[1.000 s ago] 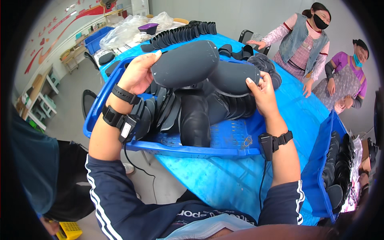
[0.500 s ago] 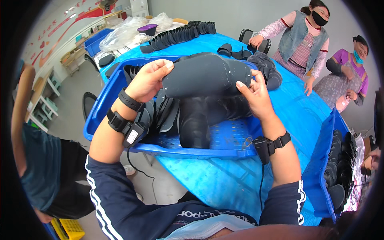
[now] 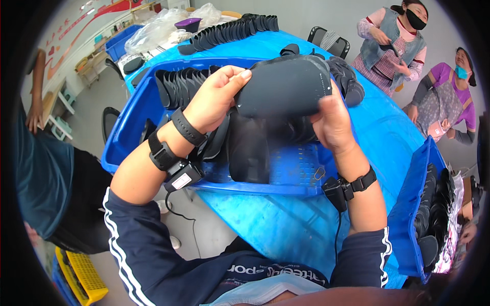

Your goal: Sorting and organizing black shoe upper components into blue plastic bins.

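Right-hand grip [image 3: 333, 121]: fingers blurred; contact with the dark piece [image 3: 283, 86] cannot be told.
Left-hand grip [image 3: 217, 96]: fingers behind the piece hidden.
Black stack [image 3: 249, 158]: upper end hidden behind the piece.
Bystander [image 3: 48, 183], nine o'clock: head cut off by the picture's edge.
Yellow basket [image 3: 94, 282], eight o'clock: contents too small to tell.

White-striped navy sleeves [image 3: 153, 250], black wrist straps [image 3: 187, 128], thin black cables [image 3: 339, 229], pale-blue mask [image 3: 270, 288]
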A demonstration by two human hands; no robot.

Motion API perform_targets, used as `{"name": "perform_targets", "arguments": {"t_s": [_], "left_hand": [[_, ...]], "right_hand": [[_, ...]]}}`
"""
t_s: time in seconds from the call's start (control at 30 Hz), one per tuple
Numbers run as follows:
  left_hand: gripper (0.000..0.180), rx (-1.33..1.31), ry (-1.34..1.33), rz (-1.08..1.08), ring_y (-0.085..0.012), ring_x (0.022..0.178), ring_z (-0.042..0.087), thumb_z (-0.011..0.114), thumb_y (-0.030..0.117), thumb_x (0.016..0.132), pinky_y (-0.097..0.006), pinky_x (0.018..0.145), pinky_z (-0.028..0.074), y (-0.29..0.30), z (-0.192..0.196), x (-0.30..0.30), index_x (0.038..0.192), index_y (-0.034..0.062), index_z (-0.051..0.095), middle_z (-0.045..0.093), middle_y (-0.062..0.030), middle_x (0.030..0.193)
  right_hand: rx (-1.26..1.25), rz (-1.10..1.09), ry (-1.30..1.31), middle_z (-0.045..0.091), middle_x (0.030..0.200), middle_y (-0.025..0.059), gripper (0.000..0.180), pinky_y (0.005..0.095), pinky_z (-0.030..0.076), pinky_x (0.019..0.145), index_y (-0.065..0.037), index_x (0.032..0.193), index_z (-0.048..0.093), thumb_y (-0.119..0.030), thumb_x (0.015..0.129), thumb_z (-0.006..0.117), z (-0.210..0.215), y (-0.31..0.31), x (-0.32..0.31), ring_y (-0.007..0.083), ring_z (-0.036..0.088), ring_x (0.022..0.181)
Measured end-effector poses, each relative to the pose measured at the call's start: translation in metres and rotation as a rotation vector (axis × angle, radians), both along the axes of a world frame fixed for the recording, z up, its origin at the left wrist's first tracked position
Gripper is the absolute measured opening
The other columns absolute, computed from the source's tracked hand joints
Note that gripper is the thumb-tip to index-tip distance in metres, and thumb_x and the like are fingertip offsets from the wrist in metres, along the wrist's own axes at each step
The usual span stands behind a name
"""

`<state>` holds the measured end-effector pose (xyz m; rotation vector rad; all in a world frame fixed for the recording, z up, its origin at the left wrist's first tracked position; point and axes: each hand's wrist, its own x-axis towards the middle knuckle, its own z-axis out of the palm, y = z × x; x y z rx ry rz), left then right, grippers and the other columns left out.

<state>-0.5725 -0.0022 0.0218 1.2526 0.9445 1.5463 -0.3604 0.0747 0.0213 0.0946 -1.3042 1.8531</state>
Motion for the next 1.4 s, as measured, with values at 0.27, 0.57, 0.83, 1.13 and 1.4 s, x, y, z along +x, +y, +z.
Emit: {"name": "perform_targets", "arguments": {"t_s": [0.27, 0.57, 0.83, 1.13, 1.4], "left_hand": [[0.028, -0.03, 0.526, 0.409, -0.0092, 0.073, 0.056, 0.05, 0.028, 0.091, -0.023, 0.07, 0.047, 0.012, 0.002, -0.076, 0.101, 0.0029, 0.055, 0.059, -0.0036, 0.087], [0.05, -0.463, 1.372, 0.146, -0.0269, 0.094, 0.059, 0.054, 0.046, 0.083, -0.034, 0.083, 0.044, 0.022, -0.054, -0.143, 0.103, 0.0012, 0.061, 0.063, -0.0174, 0.098], [0.088, -1.005, 1.022, 0.069, -0.0317, 0.124, 0.036, 0.036, 0.071, 0.077, -0.037, 0.103, 0.025, 0.028, -0.075, -0.123, 0.126, -0.0014, 0.044, 0.039, -0.0196, 0.133], [0.089, -0.571, 1.039, 0.099, -0.0227, 0.103, 0.05, 0.079, 0.039, 0.061, -0.031, 0.089, 0.039, 0.026, -0.055, -0.109, 0.123, -0.0089, 0.037, 0.052, -0.0178, 0.111], [0.076, 0.366, 1.246, 0.283, -0.0339, 0.103, 0.047, 0.079, 0.024, 0.052, -0.035, 0.089, 0.04, 0.018, -0.032, -0.072, 0.114, -0.0006, 0.043, 0.047, -0.0173, 0.106]], "right_hand": [[0.168, -0.591, -0.169, 0.057, 0.103, 0.0086, 0.032, 0.0276, 0.043, 0.085, 0.002, 0.108, 0.049, -0.015, 0.083, 0.062, -0.02, 0.046, -0.004, 0.0146, 0.054, 0.093], [0.613, -1.136, -1.148, 0.042, 0.126, 0.0244, 0.062, 0.0384, 0.032, 0.099, 0.004, 0.123, 0.041, -0.031, 0.078, 0.063, -0.062, 0.102, 0.021, 0.0354, 0.041, 0.117], [1.073, -1.287, -1.05, 0.04, 0.128, 0.0182, 0.051, 0.0431, 0.027, 0.101, -0.009, 0.119, 0.052, -0.028, 0.073, 0.065, -0.049, 0.083, 0.034, 0.0374, 0.033, 0.119], [1.031, -1.126, -1.004, 0.052, 0.112, 0.0116, 0.034, 0.0401, 0.031, 0.097, -0.007, 0.103, 0.058, -0.023, 0.074, 0.063, -0.047, 0.087, 0.038, 0.0323, 0.042, 0.11], [1.099, -1.182, -0.873, 0.055, 0.107, 0.011, 0.027, 0.0385, 0.034, 0.093, -0.005, 0.098, 0.059, -0.018, 0.074, 0.063, -0.037, 0.072, 0.031, 0.0302, 0.046, 0.104]]}}
